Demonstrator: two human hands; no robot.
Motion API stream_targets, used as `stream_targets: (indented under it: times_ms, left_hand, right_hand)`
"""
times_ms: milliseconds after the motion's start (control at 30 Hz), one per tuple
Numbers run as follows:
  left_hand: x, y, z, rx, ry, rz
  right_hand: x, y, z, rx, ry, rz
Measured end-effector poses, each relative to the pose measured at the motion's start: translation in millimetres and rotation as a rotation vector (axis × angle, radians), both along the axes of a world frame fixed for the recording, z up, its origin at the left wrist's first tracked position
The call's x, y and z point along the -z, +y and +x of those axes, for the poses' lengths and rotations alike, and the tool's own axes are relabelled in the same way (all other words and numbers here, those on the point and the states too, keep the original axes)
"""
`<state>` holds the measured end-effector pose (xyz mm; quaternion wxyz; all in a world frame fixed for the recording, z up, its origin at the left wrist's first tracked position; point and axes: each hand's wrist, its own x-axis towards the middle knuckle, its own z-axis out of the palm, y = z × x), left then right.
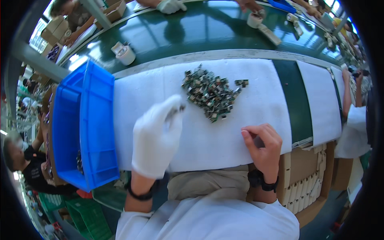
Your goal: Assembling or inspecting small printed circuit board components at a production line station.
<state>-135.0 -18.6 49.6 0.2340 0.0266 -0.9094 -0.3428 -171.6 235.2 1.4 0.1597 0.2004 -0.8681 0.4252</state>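
My left hand (157,134), in a white glove, is raised at the left of the pile. Its thumb and forefinger pinch a small dark piece (182,107), which looks like one of the circuit boards but is blurred. My right hand (264,146) is bare. It rests curled at the near right of the white foam sheet (208,148), thumb close to the forefinger and nothing visible between them. Beyond and between both hands lies a heap of small green circuit boards (210,94) with shiny metal connectors. A few joined boards (241,83) lie just right of the heap.
A blue plastic bin (98,128) stands on the left, with some small pieces inside. Past the sheet runs a green conveyor (184,36) carrying a white roll-shaped part (125,55). A carton of cream plastic parts (306,180) sits low right. Other people work across and alongside.
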Motion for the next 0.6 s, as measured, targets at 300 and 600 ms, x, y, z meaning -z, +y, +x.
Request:
stream_targets:
  times_ms: [300, 600]
  left_hand:
    - [35.6, 57.0, 36.7, 0.27, 0.01, 0.34]
    - [47.9, 52.4, 28.7, 0.242, 0.108, 0.2]
  right_hand:
    - [1.4, 0.8, -4.5, -0.087, 0.09, 0.085]
    - [5.1, -2.1, -2.5, -0.031, 0.113, 0.148]
